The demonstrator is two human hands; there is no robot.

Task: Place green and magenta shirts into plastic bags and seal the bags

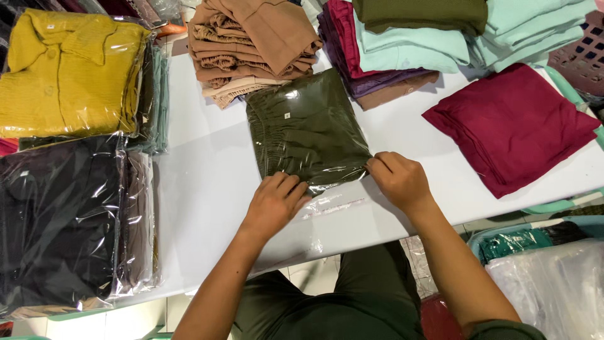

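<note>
A folded olive-green garment lies inside a clear plastic bag on the white table, in the middle of the head view. My left hand rests flat on the bag's near edge, fingers pressing the plastic down. My right hand pinches the bag's near right corner beside the garment. The bag's open flap with its adhesive strip lies between my hands, toward me.
Bagged garments lie at the left: a mustard one and a dark one. Folded tan, mint and olive clothes are stacked at the back. A maroon cloth lies right. A bin with plastic stands lower right.
</note>
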